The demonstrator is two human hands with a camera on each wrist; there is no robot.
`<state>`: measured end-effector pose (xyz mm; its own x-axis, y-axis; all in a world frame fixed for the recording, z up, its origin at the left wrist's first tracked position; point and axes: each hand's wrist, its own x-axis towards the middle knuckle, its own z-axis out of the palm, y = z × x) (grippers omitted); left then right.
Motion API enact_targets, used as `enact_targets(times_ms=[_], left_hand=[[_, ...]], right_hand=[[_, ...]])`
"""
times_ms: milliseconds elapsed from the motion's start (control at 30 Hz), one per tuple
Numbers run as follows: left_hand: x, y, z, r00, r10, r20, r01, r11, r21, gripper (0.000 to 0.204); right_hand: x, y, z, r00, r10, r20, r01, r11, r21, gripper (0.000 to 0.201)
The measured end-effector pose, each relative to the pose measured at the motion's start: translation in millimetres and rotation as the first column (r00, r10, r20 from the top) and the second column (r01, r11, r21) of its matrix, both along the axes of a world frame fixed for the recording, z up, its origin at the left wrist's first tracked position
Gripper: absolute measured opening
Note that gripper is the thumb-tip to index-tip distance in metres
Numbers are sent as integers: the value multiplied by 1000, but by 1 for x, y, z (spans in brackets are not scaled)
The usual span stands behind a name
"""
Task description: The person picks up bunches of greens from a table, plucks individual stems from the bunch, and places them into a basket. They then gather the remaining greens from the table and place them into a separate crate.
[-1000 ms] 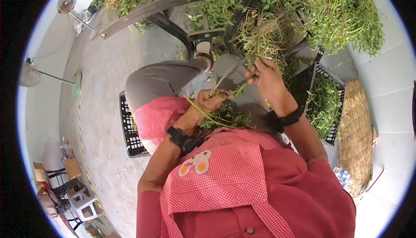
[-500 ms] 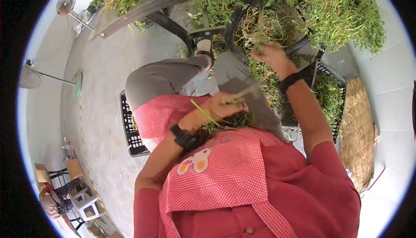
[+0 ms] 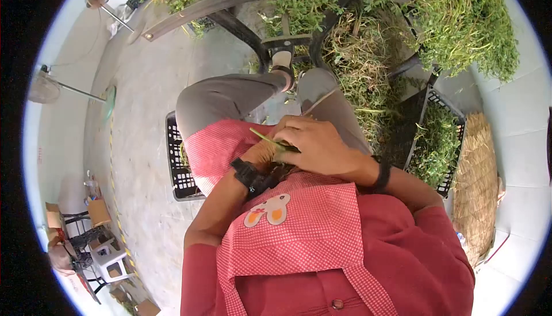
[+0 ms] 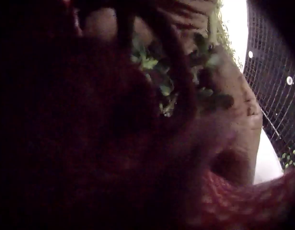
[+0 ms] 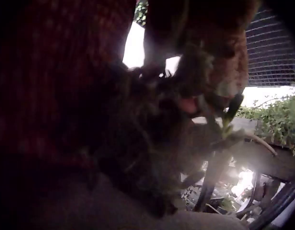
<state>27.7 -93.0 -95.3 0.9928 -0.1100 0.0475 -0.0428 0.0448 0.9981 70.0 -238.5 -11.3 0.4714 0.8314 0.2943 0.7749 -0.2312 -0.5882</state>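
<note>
My left hand [image 3: 262,151] is in front of the lap, mostly covered by the right, and grips a small bunch of leafy green stems [image 4: 161,88]. Lying over it, my right hand [image 3: 322,148] curls its fingers and thumb around the near part of the stems. One cut green stem [image 3: 263,136] pokes out to the left between the hands. A thin pale stalk [image 3: 321,102] sticks up beyond the knuckles, over the grey trouser leg. Both wrist views are dark, with leaves close between the fingers.
A table heaped with leafy greens [image 3: 460,17] stands in front. Beneath it lies a pile of cut stalks [image 3: 368,69]. Black crates stand on both sides, the right crate [image 3: 460,143] holding greens. A straw roll [image 3: 474,184] is at the far right, and fans [image 3: 109,103] stand left.
My right hand reached out toward the stalk pile under the table, then came back to the lap and now lies over the left hand. The left hand has stayed near the lap.
</note>
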Motion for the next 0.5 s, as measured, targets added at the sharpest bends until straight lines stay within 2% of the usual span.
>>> enact_targets(times_ms=[33, 67, 100, 133, 167, 200, 233, 267, 300, 333, 367, 433, 467, 500], left_hand=[[-9, 0, 3, 996, 90, -23, -91, 996, -26, 15], [-13, 1, 5, 982, 181, -48, -184, 982, -52, 15], [-7, 4, 4, 980, 191, -48, -194, 979, -57, 15], [6, 8, 5, 954, 143, -264, -190, 968, -164, 17], [17, 10, 11, 889, 64, -454, -205, 941, -269, 19], [19, 14, 18, 936, -16, -351, -125, 919, -375, 24], [17, 16, 28, 941, -7, -339, -130, 916, -379, 24], [15, 19, 38, 933, 14, -359, -196, 858, -475, 23], [13, 21, 48, 924, 32, -380, -258, 785, -563, 22], [12, 17, 58, 902, 135, -411, -366, 744, -559, 24], [11, 22, 57, 906, 141, -400, -364, 743, -562, 24], [10, 30, 56, 938, 84, -337, -300, 684, -665, 24], [9, 27, 58, 923, 155, -352, -350, 718, -602, 25], [8, 27, 61, 927, 158, -341, -346, 715, -607, 25]], right_hand=[[0, 6, -5, 1000, -7, -13, 8, 997, 80, 16], [7, 5, -7, 1000, -11, 19, 9, 996, 84, 14], [12, 1, -8, 1000, 0, 21, -1, 997, 79, 14], [16, -3, 0, 961, -83, -264, 102, 993, 60, 13], [22, -6, 5, 840, -161, -518, 196, 981, 13, 13], [33, -9, -8, 821, -89, -564, 247, 946, 210, 13], [43, -12, -21, 804, -5, -595, 297, 870, 394, 12], [48, -18, -11, 811, 2, -584, 284, 872, 398, 12], [52, -24, 2, 682, 13, -731, 410, 821, 397, 13], [56, -28, 12, 526, 43, -849, 530, 764, 367, 14], [60, -30, 17, 536, 48, -843, 521, 766, 375, 14], [67, -34, 25, 413, 129, -901, 456, 828, 327, 15], [64, -29, 27, 457, 51, -888, 462, 840, 286, 13], [63, -24, 23, 467, 52, -883, 455, 842, 290, 13]])
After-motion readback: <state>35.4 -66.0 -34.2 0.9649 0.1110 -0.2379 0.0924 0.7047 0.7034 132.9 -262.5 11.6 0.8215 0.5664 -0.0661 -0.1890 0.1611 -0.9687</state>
